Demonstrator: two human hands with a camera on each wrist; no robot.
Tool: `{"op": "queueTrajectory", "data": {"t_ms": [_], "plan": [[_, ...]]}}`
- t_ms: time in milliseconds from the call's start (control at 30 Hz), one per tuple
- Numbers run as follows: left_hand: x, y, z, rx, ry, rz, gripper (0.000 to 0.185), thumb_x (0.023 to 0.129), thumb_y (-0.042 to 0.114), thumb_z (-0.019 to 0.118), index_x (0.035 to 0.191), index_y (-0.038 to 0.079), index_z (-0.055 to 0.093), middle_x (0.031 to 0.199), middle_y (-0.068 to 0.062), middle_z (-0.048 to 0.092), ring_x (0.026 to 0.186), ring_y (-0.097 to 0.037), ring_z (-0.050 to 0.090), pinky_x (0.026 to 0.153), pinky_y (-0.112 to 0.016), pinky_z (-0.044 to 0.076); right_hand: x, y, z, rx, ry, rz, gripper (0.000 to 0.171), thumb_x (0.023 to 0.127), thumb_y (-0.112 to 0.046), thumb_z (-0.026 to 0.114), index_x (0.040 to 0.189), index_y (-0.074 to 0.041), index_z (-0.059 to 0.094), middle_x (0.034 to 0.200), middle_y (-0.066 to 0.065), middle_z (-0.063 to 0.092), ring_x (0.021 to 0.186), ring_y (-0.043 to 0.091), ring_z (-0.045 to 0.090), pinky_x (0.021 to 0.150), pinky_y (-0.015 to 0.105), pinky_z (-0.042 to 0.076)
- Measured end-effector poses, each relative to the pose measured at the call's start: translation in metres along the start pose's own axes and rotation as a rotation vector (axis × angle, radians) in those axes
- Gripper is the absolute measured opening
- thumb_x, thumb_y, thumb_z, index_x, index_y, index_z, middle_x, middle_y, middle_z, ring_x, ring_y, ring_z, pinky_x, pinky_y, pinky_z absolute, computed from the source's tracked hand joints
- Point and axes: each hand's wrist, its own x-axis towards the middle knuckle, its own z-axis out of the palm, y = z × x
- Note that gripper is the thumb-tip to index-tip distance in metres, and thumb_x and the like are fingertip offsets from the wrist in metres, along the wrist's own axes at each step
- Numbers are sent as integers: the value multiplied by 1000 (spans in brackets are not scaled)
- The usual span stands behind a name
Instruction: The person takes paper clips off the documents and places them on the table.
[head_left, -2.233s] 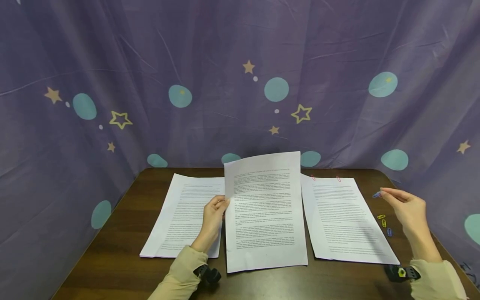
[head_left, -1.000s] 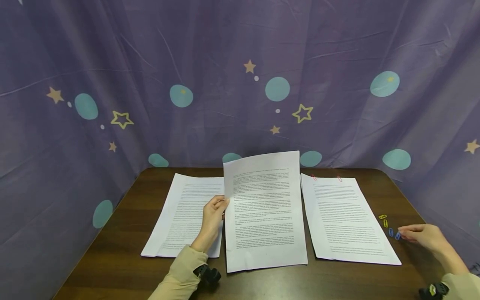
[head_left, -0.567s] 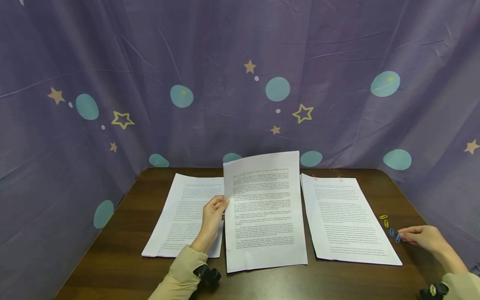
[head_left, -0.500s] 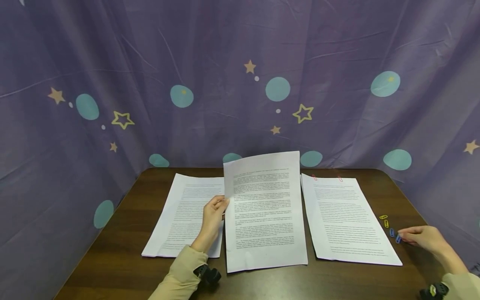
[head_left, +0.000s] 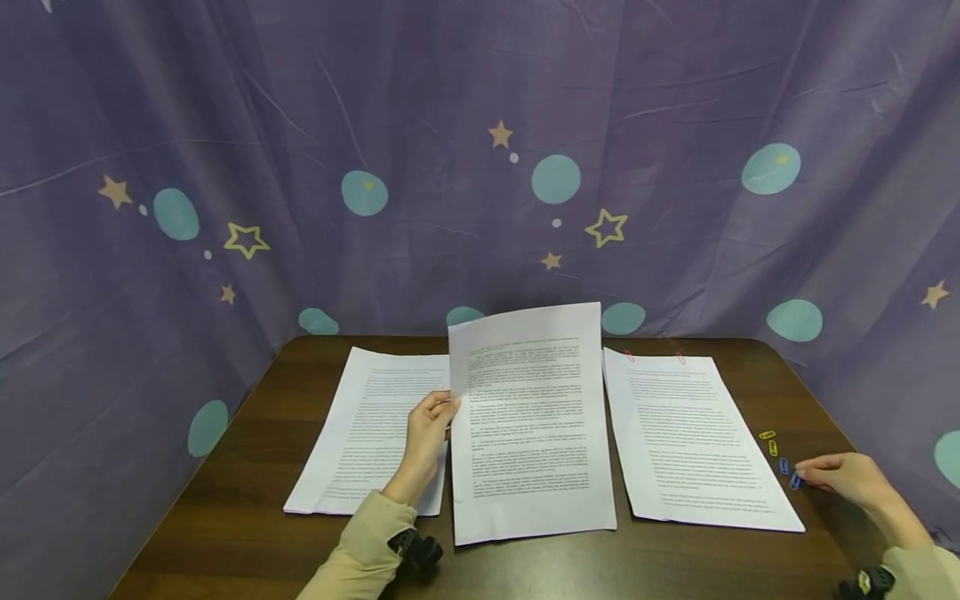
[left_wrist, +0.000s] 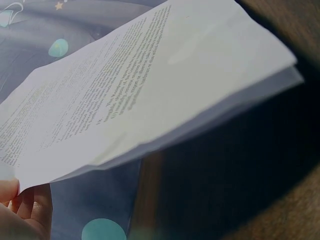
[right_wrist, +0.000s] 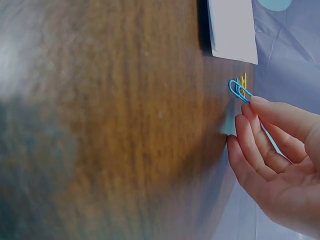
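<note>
My left hand (head_left: 442,412) pinches the left edge of the middle sheaf of printed paper (head_left: 532,433), whose far end is lifted off the brown table (head_left: 225,533). The left wrist view shows that sheaf (left_wrist: 150,90) from below, with my left hand (left_wrist: 22,207) under its corner. My right hand (head_left: 806,473) rests low on the table's right side, its straight fingers touching a blue paper clip (head_left: 795,480). In the right wrist view the fingertips (right_wrist: 257,102) of my right hand (right_wrist: 250,112) lie against the blue clip (right_wrist: 239,91); the thumb is hidden.
A flat paper stack (head_left: 367,425) lies at the left. Another paper stack (head_left: 690,433) at the right carries two red clips (head_left: 628,356) on its top edge. Two yellow clips (head_left: 766,434) and another blue clip (head_left: 783,465) lie near my right hand. A purple curtain (head_left: 480,167) surrounds the table.
My right hand, earlier raised with a blue clip pinched, came down to the table beside the loose clips and has stayed there. The left hand and its paper have not moved.
</note>
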Motion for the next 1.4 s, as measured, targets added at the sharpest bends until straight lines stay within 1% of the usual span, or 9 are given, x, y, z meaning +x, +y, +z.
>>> {"op": "queueTrajectory", "data": {"t_ms": [167, 467, 567, 700, 767, 900, 1100, 1233, 1400], "plan": [[1, -1, 0, -9, -8, -1, 19, 86, 4, 55, 100, -9, 53, 79, -5, 66, 57, -5, 56, 47, -17, 43, 0, 0, 1, 0, 11, -14, 25, 75, -9, 63, 85, 14, 63, 67, 0, 64, 56, -2, 48, 51, 22, 44], [1, 0, 0, 0, -3, -13, 18, 86, 3, 55, 99, -8, 53, 78, -4, 66, 57, -6, 55, 47, -18, 42, 5, -22, 4, 1, 75, -98, 36, 81, -12, 62, 99, 18, 56, 78, 18, 66, 60, 0, 57, 53, 22, 45], [2, 0, 0, 5, -4, -14, 18, 86, 4, 55, 99, -9, 53, 78, -4, 66, 57, -6, 55, 47, -19, 42, 22, -13, 13, 5, 110, -155, 37, 82, -17, 62, 100, 15, 57, 81, 19, 65, 62, 4, 60, 53, 20, 45], [2, 0, 0, 6, -6, -13, 19, 86, 4, 55, 100, -9, 53, 80, -6, 66, 57, -6, 55, 47, -19, 43, 54, 13, 29, -13, 171, -228, 39, 81, -29, 64, 101, 5, 62, 86, 11, 66, 67, -4, 56, 54, 19, 45], [2, 0, 0, 9, -7, -13, 19, 86, 4, 55, 100, -9, 53, 80, -7, 66, 57, -6, 55, 46, -19, 43, 64, 16, 35, -17, 202, -249, 38, 80, -34, 64, 100, -2, 64, 87, 6, 67, 69, -7, 54, 54, 19, 45], [1, 0, 0, 5, -4, -11, 18, 86, 4, 55, 99, -8, 54, 78, -5, 66, 57, -6, 55, 46, -19, 42, 54, -26, 36, 85, 175, -279, 35, 80, -30, 65, 100, -1, 65, 88, 6, 67, 74, 0, 56, 55, 24, 46], [1, 0, 0, 9, 1, -5, 19, 86, 4, 55, 100, -9, 54, 80, -6, 66, 57, -6, 55, 46, -19, 42, 22, -109, 38, 200, 129, -333, 31, 84, -19, 61, 102, 6, 62, 91, 10, 66, 73, -2, 57, 61, 15, 44], [1, 0, 0, 12, -4, -4, 20, 86, 5, 55, 101, -9, 54, 82, -8, 66, 58, -6, 55, 47, -19, 43, 15, -137, 44, 213, 100, -327, 33, 86, -18, 59, 107, 7, 58, 98, 17, 63, 76, -5, 57, 65, 14, 45], [0, 1, 0, 7, -3, -11, 21, 86, 5, 55, 102, -9, 53, 82, -7, 66, 58, -6, 56, 47, -19, 43, 15, -155, 56, 269, 75, -337, 34, 86, -17, 58, 110, 7, 56, 102, 23, 60, 78, -1, 59, 68, 15, 45]]}}
